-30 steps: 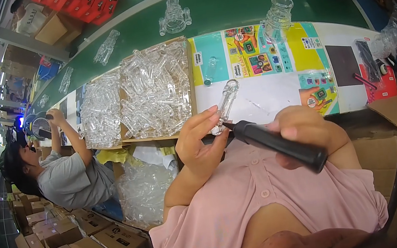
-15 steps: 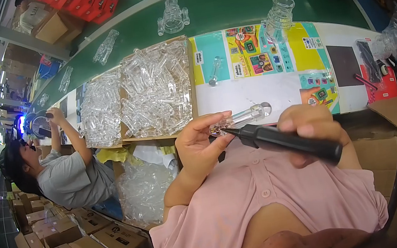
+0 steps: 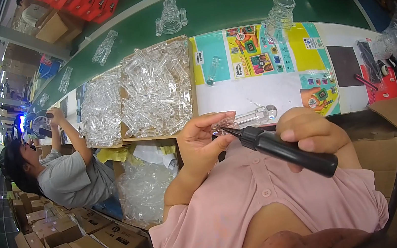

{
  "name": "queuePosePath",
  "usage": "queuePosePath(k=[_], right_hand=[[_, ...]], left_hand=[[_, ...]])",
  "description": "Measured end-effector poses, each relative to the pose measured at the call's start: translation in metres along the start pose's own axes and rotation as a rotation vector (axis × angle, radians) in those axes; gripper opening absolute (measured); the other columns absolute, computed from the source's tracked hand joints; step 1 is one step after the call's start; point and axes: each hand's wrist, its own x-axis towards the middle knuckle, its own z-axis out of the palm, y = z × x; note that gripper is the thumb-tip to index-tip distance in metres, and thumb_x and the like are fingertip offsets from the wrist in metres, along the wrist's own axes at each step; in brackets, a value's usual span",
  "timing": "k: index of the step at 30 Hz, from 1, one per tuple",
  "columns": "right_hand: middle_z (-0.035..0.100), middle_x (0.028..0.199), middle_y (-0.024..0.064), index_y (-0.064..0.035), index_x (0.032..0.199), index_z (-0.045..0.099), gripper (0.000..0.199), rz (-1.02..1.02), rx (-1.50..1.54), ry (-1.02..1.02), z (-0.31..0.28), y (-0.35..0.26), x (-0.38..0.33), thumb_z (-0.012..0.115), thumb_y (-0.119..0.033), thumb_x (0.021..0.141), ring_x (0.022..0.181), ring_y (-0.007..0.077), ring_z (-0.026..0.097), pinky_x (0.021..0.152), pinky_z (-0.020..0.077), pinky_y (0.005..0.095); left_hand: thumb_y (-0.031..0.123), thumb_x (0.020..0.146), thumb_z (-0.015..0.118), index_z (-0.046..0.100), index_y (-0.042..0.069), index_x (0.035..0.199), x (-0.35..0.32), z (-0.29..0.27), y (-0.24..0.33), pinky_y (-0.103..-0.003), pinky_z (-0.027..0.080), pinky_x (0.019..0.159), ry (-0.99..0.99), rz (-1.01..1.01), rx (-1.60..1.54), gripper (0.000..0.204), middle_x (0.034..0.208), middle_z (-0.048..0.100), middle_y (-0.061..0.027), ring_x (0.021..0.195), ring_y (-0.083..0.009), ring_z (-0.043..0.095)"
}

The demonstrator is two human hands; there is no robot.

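Between thumb and fingers, my left hand [image 3: 203,138] pinches one end of a clear plastic tube-like part [image 3: 246,118], which points rightward with a rounded far end. My right hand [image 3: 310,133] is wrapped round a black squeeze bottle [image 3: 290,151] with a tapered nozzle. The nozzle's tip meets or nearly meets the part's end beside my left fingertips; whether they touch I cannot tell. A similar small clear part [image 3: 213,70] lies on the printed sheet beyond my hands. Left of that sheet, an open box [image 3: 192,73] is heaped with clear parts.
Assembled clear pieces stand on the green table [image 3: 222,5], one [image 3: 279,18] at the sheet's far edge. A co-worker in a grey shirt [image 3: 70,176] sits at the left. Below the table are a carton of clear plastic bags [image 3: 147,190] and an open cardboard box [image 3: 379,148] on the right.
The squeeze bottle's rear end has dipped slightly downward and left, and my right fingers have shifted on it. My left hand and the clear part have barely moved.
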Motion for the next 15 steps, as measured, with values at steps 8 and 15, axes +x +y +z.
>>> queuePosePath(k=[8,15], right_hand=[[0.055,0.091,0.0222,0.0038,0.095,0.046,0.027,-0.404,-0.169,0.077,0.015,0.020,0.003,0.057,0.000,0.071,0.058,0.0237,0.052,0.045,0.0424,0.0326],[0.047,0.098,0.0184,-0.0013,0.104,0.038,0.040,-0.375,-0.261,-0.094,0.012,0.015,-0.001,0.065,-0.013,0.077,0.062,0.0244,0.053,0.046,0.0475,0.0317]], left_hand=[[0.007,0.071,0.073,0.052,-0.004,0.102,0.002,-0.001,-0.002,-0.032,0.052,0.080,0.023,0.075,0.075,0.039,0.103,0.058,-0.0224,0.090,-0.0234,0.062],[-0.004,0.071,0.069,0.053,-0.003,0.101,0.002,-0.009,-0.010,-0.029,0.050,0.077,0.016,0.300,0.335,0.034,0.104,0.056,-0.0203,0.092,-0.0226,0.059]])
